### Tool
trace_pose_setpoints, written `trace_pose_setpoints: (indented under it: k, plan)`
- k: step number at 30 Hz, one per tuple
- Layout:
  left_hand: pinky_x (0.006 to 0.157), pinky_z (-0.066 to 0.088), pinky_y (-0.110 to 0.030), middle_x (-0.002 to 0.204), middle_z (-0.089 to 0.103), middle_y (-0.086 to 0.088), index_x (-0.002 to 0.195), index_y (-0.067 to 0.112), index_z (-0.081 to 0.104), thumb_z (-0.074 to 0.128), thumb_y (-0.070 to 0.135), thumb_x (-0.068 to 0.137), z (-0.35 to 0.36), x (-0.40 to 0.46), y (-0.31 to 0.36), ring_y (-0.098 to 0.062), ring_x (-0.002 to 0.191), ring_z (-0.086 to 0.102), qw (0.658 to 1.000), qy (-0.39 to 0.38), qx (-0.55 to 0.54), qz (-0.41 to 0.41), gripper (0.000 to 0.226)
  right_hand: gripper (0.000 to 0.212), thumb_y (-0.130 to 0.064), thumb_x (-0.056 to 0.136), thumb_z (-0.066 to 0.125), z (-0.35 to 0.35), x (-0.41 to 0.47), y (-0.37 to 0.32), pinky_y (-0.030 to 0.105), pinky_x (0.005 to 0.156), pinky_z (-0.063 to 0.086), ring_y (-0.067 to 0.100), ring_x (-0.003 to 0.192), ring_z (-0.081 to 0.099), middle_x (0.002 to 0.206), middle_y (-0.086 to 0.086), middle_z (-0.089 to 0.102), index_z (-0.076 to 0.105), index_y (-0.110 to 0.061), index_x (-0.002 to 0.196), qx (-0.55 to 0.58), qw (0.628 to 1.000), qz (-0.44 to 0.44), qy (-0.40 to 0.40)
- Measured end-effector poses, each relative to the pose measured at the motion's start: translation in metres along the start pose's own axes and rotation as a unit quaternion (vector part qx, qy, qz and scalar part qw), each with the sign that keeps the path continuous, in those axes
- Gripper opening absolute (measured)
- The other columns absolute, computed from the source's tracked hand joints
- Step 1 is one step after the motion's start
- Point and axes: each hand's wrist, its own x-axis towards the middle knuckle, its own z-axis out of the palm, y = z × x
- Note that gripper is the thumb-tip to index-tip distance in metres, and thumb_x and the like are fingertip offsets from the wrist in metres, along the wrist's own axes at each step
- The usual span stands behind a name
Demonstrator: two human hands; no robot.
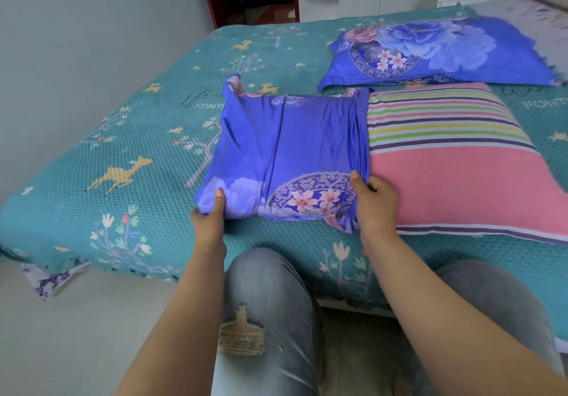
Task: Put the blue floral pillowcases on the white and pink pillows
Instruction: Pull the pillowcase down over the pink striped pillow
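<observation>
On the teal bed cover, a pink striped pillow sits half inside a blue flowery pillowcase.
The left hand grips its corner; the right hand pinches its open edge.

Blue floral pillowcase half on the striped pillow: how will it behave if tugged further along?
The blue floral pillowcase looks floppy: it wrinkles and bunches at its open edge. Its sheen suggests it may slide readily over the pink striped pillow. The left hand and right hand grip it, so it probably stretches taut rather than resists.
</observation>
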Motion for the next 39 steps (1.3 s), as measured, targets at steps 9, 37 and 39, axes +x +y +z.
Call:
trace_pose_setpoints:
  k: [9,37,39]
  plan:
    - [0.079,0.047,-0.019,0.099,0.065,0.006,0.108,0.017,0.062,0.066,0.030,0.086,0.033,-0.017,0.043,-0.009,0.093,0.060,0.995,-0.054,-0.050,0.073,0.026,0.014,-0.029,0.084,0.065,-0.004,-0.037,0.003,0.031,0.075,0.052,0.014,0.074,0.060,0.093,0.004,0.065,0.067,-0.022,0.096,-0.074,0.994,-0.072,-0.031]
    - [0.095,0.046,-0.037,0.123,0.058,-0.019,0.124,-0.003,0.047,0.054,0.037,0.092,0.067,-0.001,0.101,-0.029,0.112,0.057,0.994,0.052,0.027,0.090,0.052,0.035,-0.037,0.100,0.034,0.006,-0.052,-0.067,0.037,0.069,0.045,0.034,0.094,0.064,0.100,0.015,0.068,0.055,-0.011,0.113,-0.532,0.807,-0.255,-0.038]
    - [0.095,0.045,-0.037,0.126,0.055,-0.022,0.124,-0.004,0.043,0.054,0.036,0.092,0.057,0.003,0.090,-0.032,0.114,0.056,0.989,0.079,0.079,0.093,0.053,0.040,-0.038,0.102,0.030,-0.006,-0.046,-0.083,0.037,0.071,0.047,0.034,0.095,0.065,0.101,0.017,0.068,0.056,-0.008,0.109,-0.558,0.790,-0.253,-0.019]
